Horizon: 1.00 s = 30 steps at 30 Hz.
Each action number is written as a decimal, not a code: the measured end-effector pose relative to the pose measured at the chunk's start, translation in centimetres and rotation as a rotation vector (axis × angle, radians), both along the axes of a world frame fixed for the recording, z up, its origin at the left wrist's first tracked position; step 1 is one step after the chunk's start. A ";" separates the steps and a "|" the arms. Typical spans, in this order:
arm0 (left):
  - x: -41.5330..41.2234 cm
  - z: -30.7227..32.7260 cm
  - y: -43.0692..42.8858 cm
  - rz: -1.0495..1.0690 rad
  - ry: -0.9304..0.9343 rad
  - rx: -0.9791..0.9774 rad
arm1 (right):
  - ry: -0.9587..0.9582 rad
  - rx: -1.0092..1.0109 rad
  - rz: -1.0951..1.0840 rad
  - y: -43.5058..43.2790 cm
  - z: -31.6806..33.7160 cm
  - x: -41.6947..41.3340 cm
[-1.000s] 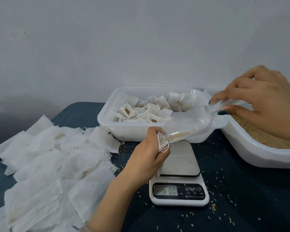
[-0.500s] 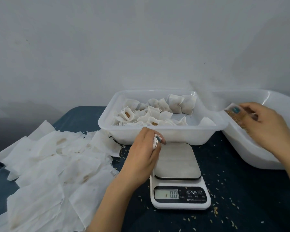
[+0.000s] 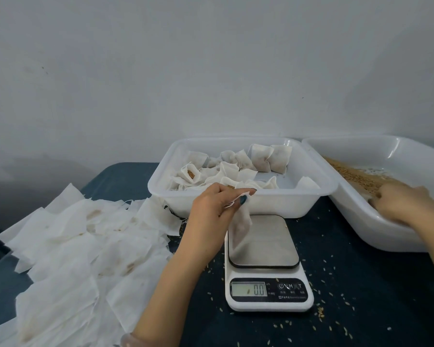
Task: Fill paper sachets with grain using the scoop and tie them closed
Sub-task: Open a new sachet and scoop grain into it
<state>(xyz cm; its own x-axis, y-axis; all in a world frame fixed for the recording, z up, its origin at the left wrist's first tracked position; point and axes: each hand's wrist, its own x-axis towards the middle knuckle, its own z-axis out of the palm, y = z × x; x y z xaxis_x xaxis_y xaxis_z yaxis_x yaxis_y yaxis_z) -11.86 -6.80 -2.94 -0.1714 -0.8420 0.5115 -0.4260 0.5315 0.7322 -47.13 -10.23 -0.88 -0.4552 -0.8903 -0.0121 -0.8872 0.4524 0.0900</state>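
My left hand point(image 3: 217, 209) pinches the top of a white paper sachet point(image 3: 239, 229), which hangs down over the left edge of the scale's steel plate point(image 3: 266, 241). My right hand point(image 3: 406, 204) reaches into the white tray of grain point(image 3: 356, 177) at the right, fingers bent down at the near wall. I cannot make out the clear scoop there; whether the right hand holds it is hidden. Flat empty sachets point(image 3: 73, 236) lie heaped at the left.
A white tray point(image 3: 273, 205) behind the scale holds several filled sachets point(image 3: 261, 159). The grain tray's rim point(image 3: 356, 229) sits close to the scale's right. The scale display point(image 3: 258, 289) reads 0.0. Loose grains are scattered over the dark cloth point(image 3: 361, 296).
My right hand carried the scoop away from the sachet to the right and down into the grain tray. My left hand lowered the sachet, which now hangs unfolded over the scale.
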 end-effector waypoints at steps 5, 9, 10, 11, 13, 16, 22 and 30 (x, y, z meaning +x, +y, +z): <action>-0.8 0.3 -0.4 -0.050 0.059 0.036 | -0.107 -0.606 0.309 2.0 0.5 4.2; -2.0 0.7 -0.7 -0.170 0.244 0.174 | -0.460 -0.575 0.542 4.0 0.2 11.1; -2.2 0.6 -0.8 -0.197 0.298 0.205 | -0.484 -0.538 0.547 4.2 -0.5 12.3; -2.4 0.4 -0.9 -0.208 0.332 0.235 | -0.478 -0.520 0.549 4.3 -1.4 13.0; -2.5 -0.6 -1.2 -0.190 0.317 0.279 | -0.495 -0.515 0.527 4.4 -3.1 13.8; -2.1 -2.5 -1.4 -0.133 0.185 0.295 | -0.554 -0.507 0.454 4.2 -5.5 13.9; -1.1 -3.2 -1.4 0.014 0.088 0.264 | -0.611 -0.580 0.389 4.3 -7.1 12.7; -0.3 -3.4 -1.3 0.257 -0.133 0.175 | -0.618 -0.596 0.375 4.5 -7.9 12.2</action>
